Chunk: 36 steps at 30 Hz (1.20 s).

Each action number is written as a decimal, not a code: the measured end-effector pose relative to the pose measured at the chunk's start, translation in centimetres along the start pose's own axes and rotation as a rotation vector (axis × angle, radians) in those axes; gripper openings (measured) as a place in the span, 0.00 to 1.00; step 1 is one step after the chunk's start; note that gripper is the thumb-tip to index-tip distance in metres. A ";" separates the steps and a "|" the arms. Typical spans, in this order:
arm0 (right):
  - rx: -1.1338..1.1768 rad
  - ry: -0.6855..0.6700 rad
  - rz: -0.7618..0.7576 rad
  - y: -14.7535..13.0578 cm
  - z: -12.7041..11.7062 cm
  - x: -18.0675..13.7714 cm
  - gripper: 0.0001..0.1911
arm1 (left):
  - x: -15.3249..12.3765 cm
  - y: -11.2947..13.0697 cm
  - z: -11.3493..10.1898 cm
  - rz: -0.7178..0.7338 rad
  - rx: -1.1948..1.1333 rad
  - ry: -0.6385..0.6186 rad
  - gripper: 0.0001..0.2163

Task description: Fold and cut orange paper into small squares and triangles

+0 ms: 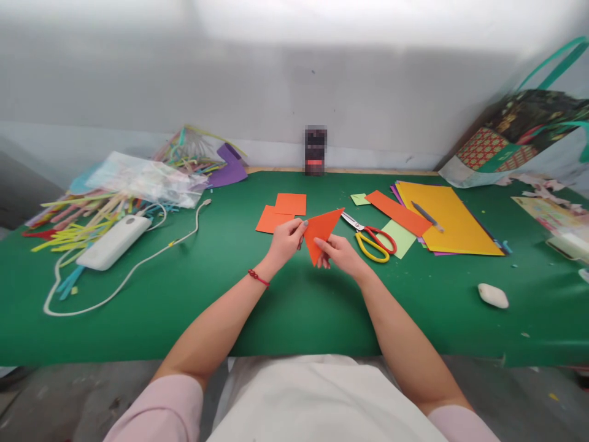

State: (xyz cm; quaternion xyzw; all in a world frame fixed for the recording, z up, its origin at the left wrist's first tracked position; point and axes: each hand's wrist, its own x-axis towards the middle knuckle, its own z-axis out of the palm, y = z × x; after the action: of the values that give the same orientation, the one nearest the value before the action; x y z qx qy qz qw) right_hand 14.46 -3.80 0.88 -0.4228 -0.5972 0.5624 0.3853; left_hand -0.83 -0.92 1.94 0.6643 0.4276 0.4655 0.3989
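An orange sheet of paper [322, 228], folded into a triangle, is held above the table between both hands. My left hand [289, 239] pinches its left corner between thumb and fingers. Lower on the right edge, my right hand [338, 250] grips the same paper, thumb on the front and fingers behind. Two flat orange paper squares [291, 204] lie overlapping just beyond my left hand. Scissors [370, 238] with one red and one yellow handle rest beside my right hand, their blade tips partly hidden behind the paper.
On the right are an orange strip [398, 212], light green paper [399, 238], yellow sheets [460, 224] with a grey pen [427, 216], and a white case [492, 296]. At left lie a white power bank [113, 241], its cable [133, 276] and piled paper strips [87, 215]. A bag [501, 144] stands back right.
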 end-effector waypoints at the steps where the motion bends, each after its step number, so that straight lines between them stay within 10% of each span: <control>1: -0.033 -0.031 0.004 0.0 0.0 -0.1 0.22 | 0.0 0.0 0.0 0.001 -0.003 0.007 0.22; 17: -0.183 0.059 -0.064 0.6 0.4 0.2 0.15 | -0.2 0.4 -0.1 0.054 0.016 0.082 0.21; 24: 0.444 0.131 0.152 -0.4 -0.7 0.4 0.24 | 0.2 0.3 -0.6 0.070 -0.171 0.056 0.21; 36: 0.507 -0.418 0.306 0.1 -1.1 -0.4 0.15 | -0.1 0.4 -0.6 0.089 -0.278 -0.033 0.21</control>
State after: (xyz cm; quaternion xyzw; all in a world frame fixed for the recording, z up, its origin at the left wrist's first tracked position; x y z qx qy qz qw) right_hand 15.58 -3.77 0.86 -0.2740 -0.4344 0.8180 0.2589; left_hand -1.34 -1.09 2.40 0.6286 0.3223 0.5265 0.4730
